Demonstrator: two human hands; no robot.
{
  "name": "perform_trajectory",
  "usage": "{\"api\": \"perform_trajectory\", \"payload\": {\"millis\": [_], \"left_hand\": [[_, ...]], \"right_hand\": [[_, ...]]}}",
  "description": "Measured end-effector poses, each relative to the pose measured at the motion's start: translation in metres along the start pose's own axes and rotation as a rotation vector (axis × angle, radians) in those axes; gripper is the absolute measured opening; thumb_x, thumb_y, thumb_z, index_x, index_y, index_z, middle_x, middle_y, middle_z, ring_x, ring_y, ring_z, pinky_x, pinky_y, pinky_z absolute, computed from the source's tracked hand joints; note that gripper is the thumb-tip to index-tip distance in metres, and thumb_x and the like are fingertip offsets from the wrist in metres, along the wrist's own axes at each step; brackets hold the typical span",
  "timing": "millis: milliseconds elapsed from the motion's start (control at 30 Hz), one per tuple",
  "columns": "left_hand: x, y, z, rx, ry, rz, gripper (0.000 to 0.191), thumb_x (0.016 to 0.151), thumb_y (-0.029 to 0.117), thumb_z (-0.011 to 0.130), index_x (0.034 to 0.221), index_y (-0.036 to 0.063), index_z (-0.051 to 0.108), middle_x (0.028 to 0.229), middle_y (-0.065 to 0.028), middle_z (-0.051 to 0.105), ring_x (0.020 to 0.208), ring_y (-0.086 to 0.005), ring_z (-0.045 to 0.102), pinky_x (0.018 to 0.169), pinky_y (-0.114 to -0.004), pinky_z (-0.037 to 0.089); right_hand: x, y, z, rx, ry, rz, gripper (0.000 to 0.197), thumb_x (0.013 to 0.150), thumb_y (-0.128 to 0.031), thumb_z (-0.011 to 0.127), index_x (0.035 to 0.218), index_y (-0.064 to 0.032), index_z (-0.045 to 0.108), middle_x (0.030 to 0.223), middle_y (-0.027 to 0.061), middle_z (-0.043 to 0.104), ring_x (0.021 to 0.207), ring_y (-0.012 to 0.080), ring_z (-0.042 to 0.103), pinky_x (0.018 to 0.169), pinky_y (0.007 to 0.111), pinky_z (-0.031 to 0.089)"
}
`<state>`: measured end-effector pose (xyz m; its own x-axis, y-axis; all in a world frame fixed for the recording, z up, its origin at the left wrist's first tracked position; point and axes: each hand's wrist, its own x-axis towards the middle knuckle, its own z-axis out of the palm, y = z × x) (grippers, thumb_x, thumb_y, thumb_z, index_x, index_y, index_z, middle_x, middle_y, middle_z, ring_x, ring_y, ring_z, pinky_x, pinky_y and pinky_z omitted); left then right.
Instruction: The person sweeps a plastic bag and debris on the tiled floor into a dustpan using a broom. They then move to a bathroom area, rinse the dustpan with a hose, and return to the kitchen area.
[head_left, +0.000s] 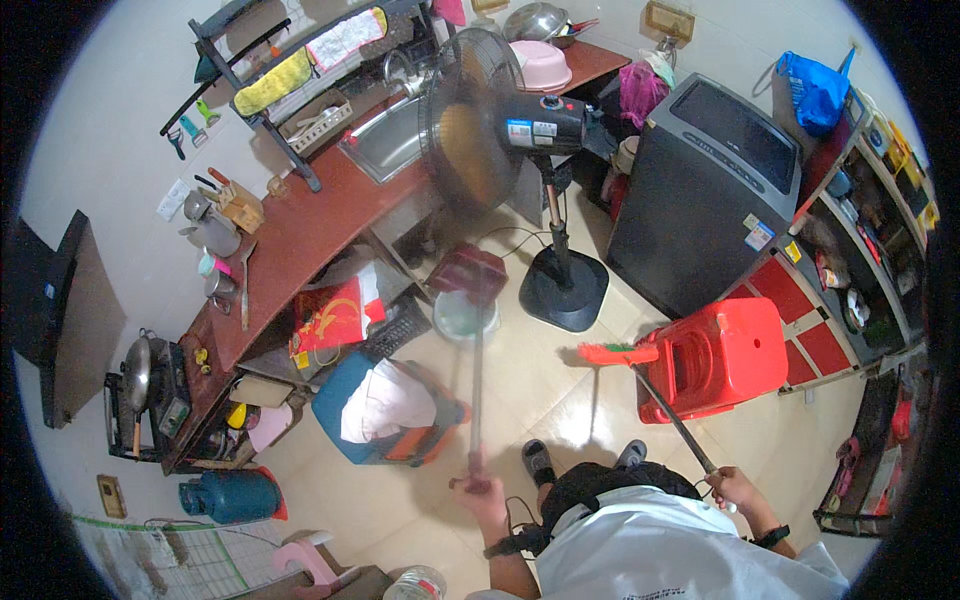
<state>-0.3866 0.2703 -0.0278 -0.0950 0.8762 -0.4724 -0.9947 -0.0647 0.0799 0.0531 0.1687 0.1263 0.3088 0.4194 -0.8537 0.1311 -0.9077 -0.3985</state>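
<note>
My left hand (482, 495) is closed around the upper end of the long handle of a dustpan. The dark red dustpan pan (466, 276) is at the handle's far end, raised over or beside a pale round bucket (465, 315); both are blurred. My right hand (733, 489) grips the dark handle of a broom. The broom's red and green bristle head (616, 353) points away from me, next to a red plastic stool (757, 352). Whether the bristles touch the floor or the stool, I cannot tell.
A standing fan (564, 289) rises beyond the bucket, its cable on the tiles. A grey washing machine (697, 195) and shelves (855, 247) line the right. To the left are a blue bin (349, 405) with white cloth, a red-brown counter (330, 225) and a blue gas cylinder (232, 496).
</note>
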Motion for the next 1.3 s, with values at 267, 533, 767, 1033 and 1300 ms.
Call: {"api": "perform_trajectory", "payload": {"millis": [267, 533, 767, 1033, 1300], "left_hand": [[-0.004, -0.006, 0.029, 0.038, -0.011, 0.035, 0.062, 0.065, 0.014, 0.047, 0.124, -0.0055, 0.04, 0.136, -0.0201, 0.035, 0.104, -0.007, 0.051, 0.064, -0.011, 0.046], [-0.025, -0.003, 0.037, -0.051, -0.008, 0.059, 0.037, 0.061, 0.009, 0.053, 0.097, 0.0005, 0.057, 0.132, -0.0206, 0.04, 0.113, -0.0131, 0.048, 0.058, -0.015, 0.05], [-0.024, -0.001, 0.003, 0.009, 0.191, 0.121, 0.032, 0.06, 0.007, 0.055, 0.092, 0.0037, 0.06, 0.124, -0.0197, 0.047, 0.116, -0.0197, 0.048, 0.057, -0.016, 0.051], [-0.014, 0.008, 0.016, -0.075, 0.069, 0.075, 0.046, 0.062, 0.006, 0.053, 0.107, -0.0042, 0.053, 0.122, -0.0202, 0.048, 0.111, -0.0195, 0.05, 0.061, -0.018, 0.052], [-0.037, 0.004, 0.051, -0.054, 0.025, 0.009, 0.018, 0.061, 0.004, 0.052, 0.079, 0.0032, 0.056, 0.124, -0.0197, 0.048, 0.098, -0.0203, 0.057, 0.054, -0.019, 0.052]], "right_hand": [[0.003, 0.008, 0.0, 0.07, -0.029, -0.002, 0.022, 0.083, -0.02, 0.059, 0.079, 0.0004, 0.052, 0.053, 0.0039, 0.048, 0.039, 0.0109, 0.045, 0.034, 0.025, 0.037], [0.007, 0.004, 0.003, 0.034, -0.047, -0.016, 0.022, 0.083, -0.021, 0.058, 0.079, -0.0006, 0.052, 0.052, 0.0037, 0.049, 0.038, 0.0107, 0.045, 0.034, 0.025, 0.037], [0.004, 0.006, 0.004, 0.019, -0.037, 0.011, 0.022, 0.083, -0.022, 0.057, 0.078, -0.0004, 0.053, 0.052, 0.0031, 0.049, 0.037, 0.0106, 0.045, 0.034, 0.025, 0.036], [0.006, 0.01, 0.006, 0.023, -0.04, -0.013, 0.022, 0.083, -0.021, 0.057, 0.077, 0.0005, 0.054, 0.052, 0.0039, 0.049, 0.038, 0.0113, 0.045, 0.035, 0.026, 0.037], [0.016, 0.006, 0.01, 0.033, -0.024, -0.023, 0.021, 0.083, -0.019, 0.057, 0.081, 0.0014, 0.053, 0.054, 0.0041, 0.049, 0.039, 0.0116, 0.045, 0.035, 0.027, 0.037]]}}
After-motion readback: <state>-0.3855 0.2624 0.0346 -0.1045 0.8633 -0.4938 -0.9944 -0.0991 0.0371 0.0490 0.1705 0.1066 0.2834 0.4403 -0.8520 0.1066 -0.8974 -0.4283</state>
